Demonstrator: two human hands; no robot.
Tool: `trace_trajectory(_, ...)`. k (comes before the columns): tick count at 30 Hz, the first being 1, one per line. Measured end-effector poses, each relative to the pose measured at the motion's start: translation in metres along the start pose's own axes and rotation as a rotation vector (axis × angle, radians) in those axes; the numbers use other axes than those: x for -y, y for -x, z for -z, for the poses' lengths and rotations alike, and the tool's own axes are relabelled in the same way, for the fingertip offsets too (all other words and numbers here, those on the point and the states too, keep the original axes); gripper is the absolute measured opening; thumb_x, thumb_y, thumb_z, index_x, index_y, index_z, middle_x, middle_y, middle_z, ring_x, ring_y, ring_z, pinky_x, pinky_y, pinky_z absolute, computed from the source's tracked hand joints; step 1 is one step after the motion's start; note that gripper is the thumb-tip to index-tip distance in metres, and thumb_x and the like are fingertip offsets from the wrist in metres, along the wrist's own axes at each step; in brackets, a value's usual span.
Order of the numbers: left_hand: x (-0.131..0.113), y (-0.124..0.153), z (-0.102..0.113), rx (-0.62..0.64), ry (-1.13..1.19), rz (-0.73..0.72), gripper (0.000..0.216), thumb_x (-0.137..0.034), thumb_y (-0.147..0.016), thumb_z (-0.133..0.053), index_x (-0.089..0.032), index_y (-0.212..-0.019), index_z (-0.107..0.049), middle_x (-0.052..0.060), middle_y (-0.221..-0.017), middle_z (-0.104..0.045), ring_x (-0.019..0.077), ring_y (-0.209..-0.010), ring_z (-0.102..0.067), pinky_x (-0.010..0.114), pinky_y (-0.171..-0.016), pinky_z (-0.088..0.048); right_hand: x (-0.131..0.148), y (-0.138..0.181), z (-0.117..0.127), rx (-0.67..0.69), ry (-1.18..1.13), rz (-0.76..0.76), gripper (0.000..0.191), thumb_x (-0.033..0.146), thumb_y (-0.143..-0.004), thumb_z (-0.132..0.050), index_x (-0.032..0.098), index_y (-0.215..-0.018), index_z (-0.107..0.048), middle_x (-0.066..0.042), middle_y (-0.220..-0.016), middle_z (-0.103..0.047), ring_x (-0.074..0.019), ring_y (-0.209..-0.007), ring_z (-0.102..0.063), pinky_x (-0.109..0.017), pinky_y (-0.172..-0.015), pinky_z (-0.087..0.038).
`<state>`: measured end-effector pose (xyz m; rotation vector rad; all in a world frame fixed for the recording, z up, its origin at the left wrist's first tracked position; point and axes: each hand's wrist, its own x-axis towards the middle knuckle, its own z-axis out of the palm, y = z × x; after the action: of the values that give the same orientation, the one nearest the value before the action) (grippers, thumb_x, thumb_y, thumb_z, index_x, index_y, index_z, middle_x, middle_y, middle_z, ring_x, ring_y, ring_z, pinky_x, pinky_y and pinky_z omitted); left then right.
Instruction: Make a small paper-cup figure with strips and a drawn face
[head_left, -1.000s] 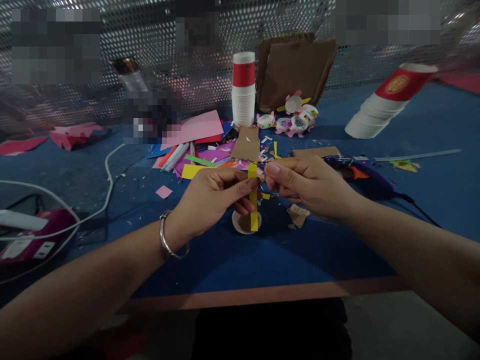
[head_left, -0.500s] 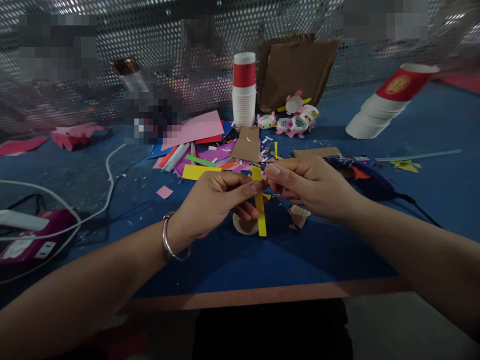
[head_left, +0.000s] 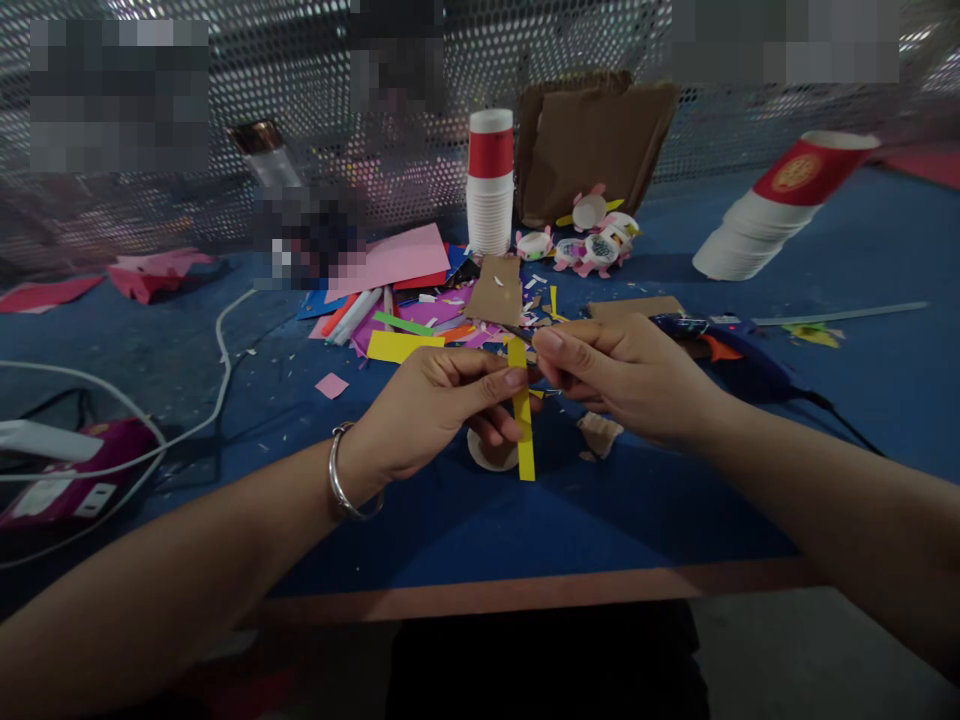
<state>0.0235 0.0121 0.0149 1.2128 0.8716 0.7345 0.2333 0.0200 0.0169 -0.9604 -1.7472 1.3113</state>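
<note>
My left hand (head_left: 435, 405) is closed in a pinch on a narrow yellow paper strip (head_left: 523, 430), which hangs down from the fingertips above the blue table (head_left: 525, 520). My right hand (head_left: 622, 375) is closed beside it, thumb against the top of the strip. A thin dark blade like that of small scissors (head_left: 514, 333) pokes out of it across the strip's top. Under the hands lie a round white disc (head_left: 486, 458) and a torn cardboard scrap (head_left: 598, 433).
A dark glue gun (head_left: 739, 350) lies right of my right hand. Behind are coloured paper scraps (head_left: 405, 290), an upright cup stack (head_left: 489, 190), brown cardboard (head_left: 592, 140), small paper-cup crafts (head_left: 592, 240) and a tipped cup stack (head_left: 772, 205). A white cable (head_left: 217, 340) and pink device (head_left: 67, 480) sit left.
The yellow strip has shifted slightly right and lower in my left fingers. Both hands stay close together in nearly the same place.
</note>
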Motion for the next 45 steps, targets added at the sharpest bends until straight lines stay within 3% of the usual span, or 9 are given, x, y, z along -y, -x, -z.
trace_trajectory(13,-0.004,0.002,0.005,-0.018,-0.193,-0.087,0.034,-0.045,-0.085,-0.089,-0.014,-0.081,-0.075,0.002,-0.062,-0.075,0.0081,-0.048,-0.066,0.014,-0.046,-0.051,-0.003,0.000,0.005,0.009,0.083,0.046,0.065,0.081,-0.093,-0.065,0.021,-0.068,-0.058,0.007,-0.058,-0.034,-0.0090,-0.054,-0.035,-0.026,-0.048,-0.024)
trace_trajectory(26,-0.009,0.004,0.004,-0.031,-0.300,-0.102,0.031,-0.042,-0.085,-0.088,-0.015,-0.077,-0.075,-0.002,-0.056,-0.066,0.0068,-0.047,-0.060,0.014,-0.043,-0.046,-0.002,0.001,0.006,0.030,0.107,0.035,0.063,0.076,-0.095,-0.066,0.020,-0.067,-0.056,0.007,-0.057,-0.034,-0.0083,-0.052,-0.032,-0.026,-0.048,-0.022)
trace_trajectory(32,-0.009,0.005,0.004,-0.036,-0.308,-0.094,0.028,-0.039,-0.085,-0.088,-0.015,-0.076,-0.077,-0.002,-0.056,-0.066,0.0065,-0.047,-0.059,0.013,-0.043,-0.044,-0.002,0.000,0.007,-0.022,0.141,0.032,0.064,0.079,-0.093,-0.065,0.022,-0.066,-0.056,0.007,-0.056,-0.035,-0.0100,-0.052,-0.035,-0.029,-0.050,-0.024)
trace_trajectory(35,-0.011,0.003,0.009,-0.101,-0.307,-0.153,0.025,-0.036,-0.090,-0.082,-0.015,-0.077,-0.077,-0.001,-0.063,-0.069,0.0054,-0.048,-0.058,0.013,-0.044,-0.043,-0.005,-0.001,0.015,-0.113,0.319,0.026,0.067,0.083,-0.095,-0.058,0.022,-0.067,-0.057,0.005,-0.055,-0.037,-0.0112,-0.052,-0.035,-0.030,-0.052,-0.024)
trace_trajectory(38,-0.015,0.002,0.017,-0.216,-0.288,-0.201,0.023,-0.034,-0.091,-0.079,-0.016,-0.076,-0.076,-0.001,-0.064,-0.068,0.0054,-0.049,-0.056,0.014,-0.045,-0.043,-0.006,-0.005,0.024,-0.167,0.665,0.006,0.066,0.077,-0.100,-0.055,0.023,-0.064,-0.052,0.002,-0.056,-0.044,-0.0131,-0.054,-0.040,-0.032,-0.055,-0.024)
trace_trajectory(41,-0.023,0.003,0.023,-0.293,-0.263,-0.226,0.019,-0.031,-0.088,-0.081,-0.017,-0.076,-0.076,-0.001,-0.060,-0.064,0.0060,-0.048,-0.054,0.015,-0.044,-0.041,-0.006,-0.008,0.026,-0.128,0.947,-0.070,0.058,0.065,-0.105,-0.053,0.023,-0.065,-0.049,-0.001,-0.060,-0.052,-0.0159,-0.059,-0.046,-0.034,-0.059,-0.026)
trace_trajectory(45,-0.033,0.005,0.025,-0.361,-0.238,-0.281,0.008,-0.024,-0.085,-0.081,-0.017,-0.083,-0.078,-0.001,-0.063,-0.067,0.0066,-0.050,-0.056,0.016,-0.046,-0.042,-0.004,-0.009,0.019,-0.017,1.135,-0.291,0.049,0.060,-0.107,-0.049,0.022,-0.077,-0.059,-0.006,-0.071,-0.065,-0.0205,-0.064,-0.055,-0.034,-0.058,-0.027)
